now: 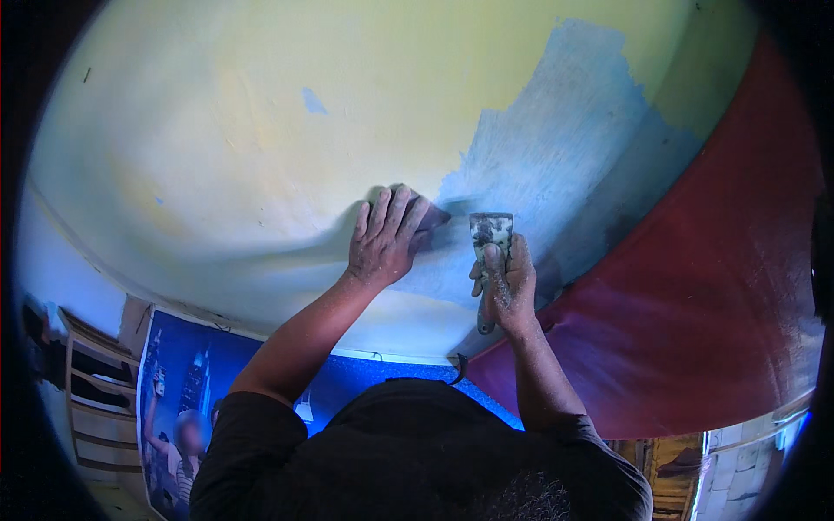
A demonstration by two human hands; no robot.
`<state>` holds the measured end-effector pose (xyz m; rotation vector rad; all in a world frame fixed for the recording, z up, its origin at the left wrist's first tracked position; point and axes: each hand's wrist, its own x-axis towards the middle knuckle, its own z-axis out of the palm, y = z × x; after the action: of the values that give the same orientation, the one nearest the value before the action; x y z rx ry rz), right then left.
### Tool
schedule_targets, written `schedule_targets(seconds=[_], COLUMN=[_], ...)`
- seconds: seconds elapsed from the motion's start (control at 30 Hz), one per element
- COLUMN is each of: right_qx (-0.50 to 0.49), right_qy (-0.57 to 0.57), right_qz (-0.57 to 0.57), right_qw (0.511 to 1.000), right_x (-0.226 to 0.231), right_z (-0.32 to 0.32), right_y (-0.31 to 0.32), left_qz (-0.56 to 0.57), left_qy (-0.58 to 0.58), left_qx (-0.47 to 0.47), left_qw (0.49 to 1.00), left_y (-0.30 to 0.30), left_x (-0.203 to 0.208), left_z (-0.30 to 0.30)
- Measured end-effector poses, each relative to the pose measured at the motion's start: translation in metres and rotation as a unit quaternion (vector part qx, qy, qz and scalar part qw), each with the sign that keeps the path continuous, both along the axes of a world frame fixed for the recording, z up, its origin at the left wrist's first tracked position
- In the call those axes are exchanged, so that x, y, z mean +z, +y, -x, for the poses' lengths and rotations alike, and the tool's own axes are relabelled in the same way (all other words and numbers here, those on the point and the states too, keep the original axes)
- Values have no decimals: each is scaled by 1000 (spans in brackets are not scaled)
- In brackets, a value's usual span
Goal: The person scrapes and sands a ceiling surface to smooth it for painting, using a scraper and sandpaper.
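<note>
My left hand (388,233) lies with its fingers stretched over a dark sheet of sandpaper (433,217), pressing it against the pale yellow painted surface (287,165). One pointed corner of the sheet sticks out past my fingers, at the edge of a scraped bluish-grey patch (565,122). My right hand (511,282) is wrapped round a putty knife (492,227), whose wide blade points up and is smeared with light and dark residue. The knife's handle end shows below my fingers. Pale dust covers both hands and forearms.
Dark red sheeting (669,313) hangs along the right side, close to my right forearm. A blue picture banner (204,365) spreads behind and below my arms. At the lower left stands a wooden rack (100,391); wooden slats (669,473) show at the lower right.
</note>
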<state>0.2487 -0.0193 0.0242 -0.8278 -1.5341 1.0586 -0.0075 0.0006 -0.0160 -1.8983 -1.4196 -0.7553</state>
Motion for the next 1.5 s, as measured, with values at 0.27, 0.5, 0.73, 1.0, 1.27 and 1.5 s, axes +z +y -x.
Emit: schedule_targets(seconds=[0.27, 0.5, 0.73, 1.0, 1.27, 1.5], right_qx=[3, 9, -6, -37, -80, -89], right_qy=[44, 47, 36, -14, -10, -29], right_qz=[13, 23, 27, 23, -27, 9], right_qw=[999, 999, 999, 999, 996, 996], right_x=[-4, 2, -2, 13, 0, 8], right_z=[8, 12, 14, 13, 17, 23], right_y=[3, 0, -1, -5, -2, -8], left_qz=[-178, -157, -64, -93, -94, -107], left_qy=[-39, -27, 11, 28, 25, 24], left_qx=[16, 28, 71, 65, 60, 63], left_qw=[983, 987, 995, 993, 993, 992], left_y=[21, 12, -15, -14, -16, -17], left_x=[180, 140, 20, -6, -11, -23], left_z=[-16, -20, 0, -5, -4, 5])
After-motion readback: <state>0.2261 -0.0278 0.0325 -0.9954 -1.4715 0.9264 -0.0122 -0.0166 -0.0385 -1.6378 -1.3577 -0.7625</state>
